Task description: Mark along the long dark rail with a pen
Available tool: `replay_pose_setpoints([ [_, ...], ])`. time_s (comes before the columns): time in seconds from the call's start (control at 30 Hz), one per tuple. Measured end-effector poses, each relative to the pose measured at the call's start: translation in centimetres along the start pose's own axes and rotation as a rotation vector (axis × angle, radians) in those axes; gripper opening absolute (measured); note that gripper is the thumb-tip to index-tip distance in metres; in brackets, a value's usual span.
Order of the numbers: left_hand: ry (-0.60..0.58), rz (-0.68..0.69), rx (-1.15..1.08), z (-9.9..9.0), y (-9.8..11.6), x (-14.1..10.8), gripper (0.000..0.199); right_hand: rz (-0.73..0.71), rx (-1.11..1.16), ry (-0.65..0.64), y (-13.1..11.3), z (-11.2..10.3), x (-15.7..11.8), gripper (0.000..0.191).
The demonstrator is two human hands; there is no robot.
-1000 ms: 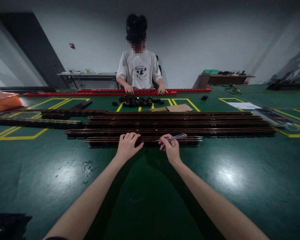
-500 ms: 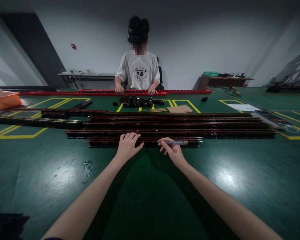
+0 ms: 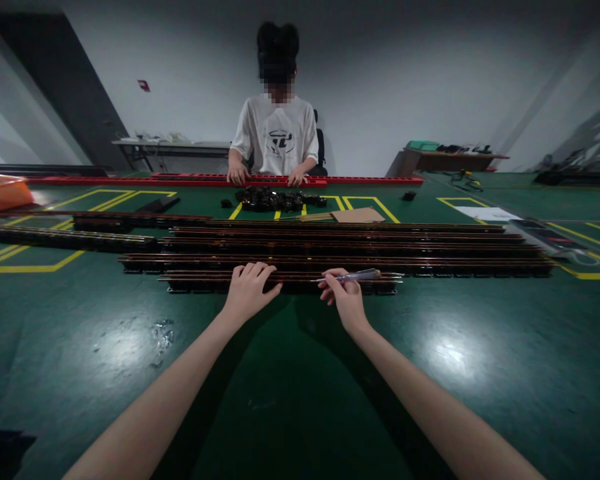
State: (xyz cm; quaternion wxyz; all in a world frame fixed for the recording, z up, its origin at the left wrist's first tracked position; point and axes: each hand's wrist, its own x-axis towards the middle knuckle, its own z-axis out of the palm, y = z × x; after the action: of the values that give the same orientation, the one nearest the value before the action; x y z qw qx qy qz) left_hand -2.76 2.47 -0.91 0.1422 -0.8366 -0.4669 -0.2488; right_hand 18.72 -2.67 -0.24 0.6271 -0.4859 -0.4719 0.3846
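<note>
Tool with clear handle and thin metal shaft (image 3: 366, 275) is sitting pinched in right fingers (image 3: 336, 285), above nearest long black copper-edged strip (image 3: 200, 283) on green table (image 3: 280, 400). Left fingers (image 3: 254, 271) are bracing that strip, slightly spread; steady bracing should be limiting slips.

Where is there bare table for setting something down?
Bare table lies right of the right forearm, nearer than the long dark strips, and between the right and left forearm, nearer than the front strip. Crowded: the strip rows, and the black pile and cardboard beyond.
</note>
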Motion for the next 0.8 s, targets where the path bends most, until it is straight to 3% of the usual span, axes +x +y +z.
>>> replay_pose_setpoints([
  [0.63, 0.005, 0.012, 0.022, -0.01, -0.09, -0.01, 0.035, -0.036, 0.037, 0.228, -0.66, -0.44, -0.26, 0.019],
  [0.8, -0.006, 0.018, 0.002, -0.09, -0.13, 0.05, 0.037, -0.016, 0.015, 0.208, -0.54, -0.52, -0.22, 0.018],
])
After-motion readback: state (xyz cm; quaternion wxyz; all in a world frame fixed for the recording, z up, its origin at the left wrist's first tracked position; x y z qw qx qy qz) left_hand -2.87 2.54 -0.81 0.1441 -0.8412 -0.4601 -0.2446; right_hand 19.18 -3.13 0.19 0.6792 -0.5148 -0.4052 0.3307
